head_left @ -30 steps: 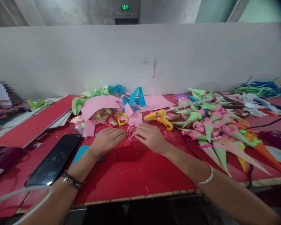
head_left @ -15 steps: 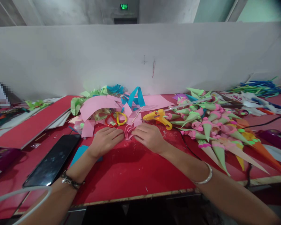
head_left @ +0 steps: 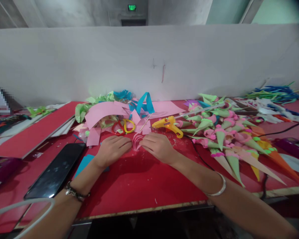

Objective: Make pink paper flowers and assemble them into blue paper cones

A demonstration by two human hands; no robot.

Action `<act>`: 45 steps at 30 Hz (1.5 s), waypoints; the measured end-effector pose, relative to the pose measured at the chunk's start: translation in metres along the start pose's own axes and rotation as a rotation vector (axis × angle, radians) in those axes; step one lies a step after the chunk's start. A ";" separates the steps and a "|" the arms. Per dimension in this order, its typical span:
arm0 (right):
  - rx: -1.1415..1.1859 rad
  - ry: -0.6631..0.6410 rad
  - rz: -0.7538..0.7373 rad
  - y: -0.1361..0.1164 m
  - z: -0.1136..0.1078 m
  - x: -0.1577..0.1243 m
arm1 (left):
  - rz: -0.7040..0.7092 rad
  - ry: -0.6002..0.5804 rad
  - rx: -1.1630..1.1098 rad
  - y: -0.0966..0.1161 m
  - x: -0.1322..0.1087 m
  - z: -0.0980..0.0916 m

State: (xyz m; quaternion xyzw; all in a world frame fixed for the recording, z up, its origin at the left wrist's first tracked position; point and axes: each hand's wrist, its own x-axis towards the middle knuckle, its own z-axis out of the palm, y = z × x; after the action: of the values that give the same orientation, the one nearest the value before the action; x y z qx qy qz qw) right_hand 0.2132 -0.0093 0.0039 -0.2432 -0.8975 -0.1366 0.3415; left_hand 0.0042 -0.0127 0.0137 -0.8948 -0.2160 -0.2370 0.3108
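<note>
A small pink curled paper piece point(head_left: 136, 140) rests on the red table point(head_left: 139, 179) between my hands. My left hand point(head_left: 113, 150) lies knuckles up just left of it, fingers curled together against its edge. My right hand point(head_left: 156, 146) pinches the paper from the right with closed fingers. A yellow glue gun point(head_left: 168, 124) lies just behind my right hand. Red and yellow scissor handles point(head_left: 123, 126) sit behind my left hand.
A black phone point(head_left: 56, 169) lies at the left on the table. Pink, green and blue paper scraps point(head_left: 107, 111) pile up behind. Several paper cones point(head_left: 226, 139) cover the right side, with a black cable point(head_left: 201, 156) running past them. A white partition wall point(head_left: 149, 59) stands behind.
Both hands have shifted slightly on the pink paper piece; the view has barely moved.
</note>
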 end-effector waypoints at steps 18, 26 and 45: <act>0.038 -0.076 0.098 0.003 0.004 0.000 | -0.024 -0.049 0.010 0.000 0.003 0.000; -0.048 -0.113 0.043 0.001 0.001 0.001 | -0.015 -0.059 0.011 0.002 0.004 0.000; 0.098 -0.031 0.075 0.000 0.002 0.000 | -0.025 -0.058 -0.017 0.002 0.005 0.003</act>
State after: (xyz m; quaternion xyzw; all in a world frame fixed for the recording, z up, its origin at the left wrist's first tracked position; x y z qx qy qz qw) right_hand 0.2120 -0.0082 0.0023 -0.2617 -0.8985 -0.0758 0.3442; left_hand 0.0103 -0.0111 0.0135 -0.9011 -0.2339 -0.2166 0.2940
